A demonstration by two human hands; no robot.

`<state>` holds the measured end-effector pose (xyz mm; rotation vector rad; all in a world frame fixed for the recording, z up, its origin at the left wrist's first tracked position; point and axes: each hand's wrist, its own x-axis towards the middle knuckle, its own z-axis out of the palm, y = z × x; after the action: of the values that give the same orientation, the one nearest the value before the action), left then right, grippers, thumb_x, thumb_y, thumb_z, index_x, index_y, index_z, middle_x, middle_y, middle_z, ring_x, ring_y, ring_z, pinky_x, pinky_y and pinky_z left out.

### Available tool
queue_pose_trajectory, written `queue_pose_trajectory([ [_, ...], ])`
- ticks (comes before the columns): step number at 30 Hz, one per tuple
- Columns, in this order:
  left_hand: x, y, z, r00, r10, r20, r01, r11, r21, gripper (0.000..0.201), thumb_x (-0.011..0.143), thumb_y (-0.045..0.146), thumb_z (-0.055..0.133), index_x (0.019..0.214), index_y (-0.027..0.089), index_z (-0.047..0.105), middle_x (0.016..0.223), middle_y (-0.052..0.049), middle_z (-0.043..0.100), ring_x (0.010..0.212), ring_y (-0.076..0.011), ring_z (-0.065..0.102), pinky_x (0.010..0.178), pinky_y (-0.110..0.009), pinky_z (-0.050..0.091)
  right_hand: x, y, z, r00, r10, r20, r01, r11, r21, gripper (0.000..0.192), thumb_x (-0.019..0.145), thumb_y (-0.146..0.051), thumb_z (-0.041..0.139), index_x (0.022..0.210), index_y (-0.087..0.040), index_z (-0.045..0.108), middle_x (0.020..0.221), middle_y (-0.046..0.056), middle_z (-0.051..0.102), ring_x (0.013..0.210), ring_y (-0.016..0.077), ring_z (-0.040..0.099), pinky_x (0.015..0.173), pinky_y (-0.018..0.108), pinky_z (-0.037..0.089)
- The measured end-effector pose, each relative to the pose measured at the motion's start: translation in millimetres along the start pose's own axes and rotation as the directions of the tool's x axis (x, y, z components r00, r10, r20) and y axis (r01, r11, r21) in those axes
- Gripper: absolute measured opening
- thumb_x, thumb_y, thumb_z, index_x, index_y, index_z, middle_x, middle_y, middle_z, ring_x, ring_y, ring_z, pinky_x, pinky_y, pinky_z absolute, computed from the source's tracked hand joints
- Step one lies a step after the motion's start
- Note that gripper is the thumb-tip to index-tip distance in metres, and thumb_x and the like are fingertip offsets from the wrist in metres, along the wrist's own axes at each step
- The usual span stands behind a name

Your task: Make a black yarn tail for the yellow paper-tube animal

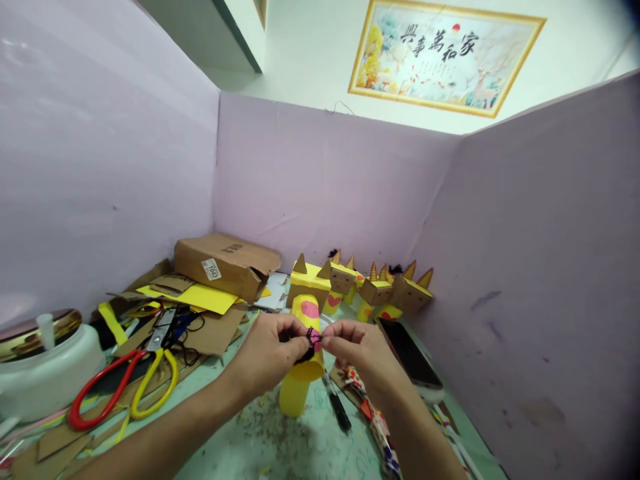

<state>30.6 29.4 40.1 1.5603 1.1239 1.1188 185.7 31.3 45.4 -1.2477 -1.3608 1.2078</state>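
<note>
My left hand (267, 353) and my right hand (357, 347) meet in front of me, both pinching a small tangle of black string (311, 337). Just behind the string stands a yellow paper-cup figure (303, 333) with a cardboard head, pointed ears and a pink heart. My left hand also touches the side of that figure. The string's ends are hidden between my fingers.
Several similar cardboard-headed figures (380, 290) line the back wall. A cardboard box (225, 263), yellow paper (207, 297), red scissors (103, 393) and yellow scissors (153, 383) lie left. A phone (410, 353) lies right, a black pen (337, 403) near the cup, a white pot (43, 363) far left.
</note>
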Motion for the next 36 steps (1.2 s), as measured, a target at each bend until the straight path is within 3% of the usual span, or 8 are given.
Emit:
queue_pose_trajectory([
  [8,-0.3,1.7,-1.2,1.0,-0.027,0.007,0.027,1.0,0.01,0.01,0.064,0.022,0.057,0.058,0.014,0.061,0.054,0.002,0.056,0.052,-0.0108,0.046,0.051,-0.022,0.035,-3.7,-1.1,-8.0,0.994,0.021,0.103,-0.007,0.99,-0.138,0.016,0.056,-0.031,0.061,0.057,-0.016,0.057,0.05,-0.004,0.047,0.046,0.0071,0.034,0.047,0.023,0.025],
  [15,-2.5,2.9,-0.5,0.999,0.029,0.037,-0.031,0.998,0.052,0.013,0.067,0.025,0.055,0.059,0.015,0.057,0.057,0.002,0.051,0.056,-0.0109,0.043,0.053,-0.022,0.034,-6.9,-6.1,-9.1,0.986,-0.099,0.133,0.128,0.965,-0.229,0.035,0.058,-0.033,0.069,0.088,-0.015,0.066,0.075,0.002,0.061,0.052,0.0085,0.041,0.049,0.022,0.031],
  [21,-4.6,5.9,-0.1,0.998,0.056,0.028,-0.058,0.993,0.101,0.014,0.068,0.024,0.054,0.057,0.015,0.054,0.056,0.003,0.048,0.055,-0.0106,0.04,0.052,-0.022,0.032,-4.4,3.2,3.2,0.995,-0.092,0.038,0.097,0.983,-0.155,0.022,0.057,-0.035,0.066,0.066,-0.014,0.068,0.059,0.002,0.06,0.052,0.011,0.045,0.052,0.025,0.032],
  [27,-3.7,6.1,-1.2,0.999,0.038,0.022,-0.04,0.995,0.088,0.014,0.068,0.026,0.055,0.059,0.015,0.055,0.057,0.001,0.052,0.055,-0.0112,0.043,0.052,-0.023,0.034,-3.5,0.3,9.4,0.995,-0.068,-0.069,0.058,0.988,-0.142,0.013,0.051,-0.029,0.056,0.051,-0.016,0.058,0.045,-0.003,0.047,0.045,0.0077,0.034,0.045,0.022,0.025],
  [32,-1.7,5.6,-2.5,1.0,0.013,-0.004,-0.012,0.996,0.087,0.012,0.066,0.023,0.055,0.057,0.015,0.055,0.053,0.003,0.049,0.051,-0.0102,0.042,0.049,-0.022,0.033,-2.6,0.1,6.0,0.997,-0.053,-0.062,0.042,0.986,-0.163,0.014,0.051,-0.03,0.055,0.055,-0.016,0.055,0.045,-0.005,0.044,0.043,0.0062,0.029,0.043,0.021,0.02],
  [36,-3.2,7.0,-2.3,1.0,0.01,-0.001,-0.01,0.997,0.081,0.012,0.066,0.024,0.055,0.058,0.015,0.057,0.053,0.003,0.05,0.051,-0.0103,0.043,0.049,-0.022,0.033,-3.7,0.0,3.3,0.996,-0.091,-0.004,0.089,0.976,-0.2,0.021,0.053,-0.031,0.061,0.067,-0.015,0.065,0.049,-0.003,0.049,0.045,0.0077,0.033,0.044,0.022,0.022],
])
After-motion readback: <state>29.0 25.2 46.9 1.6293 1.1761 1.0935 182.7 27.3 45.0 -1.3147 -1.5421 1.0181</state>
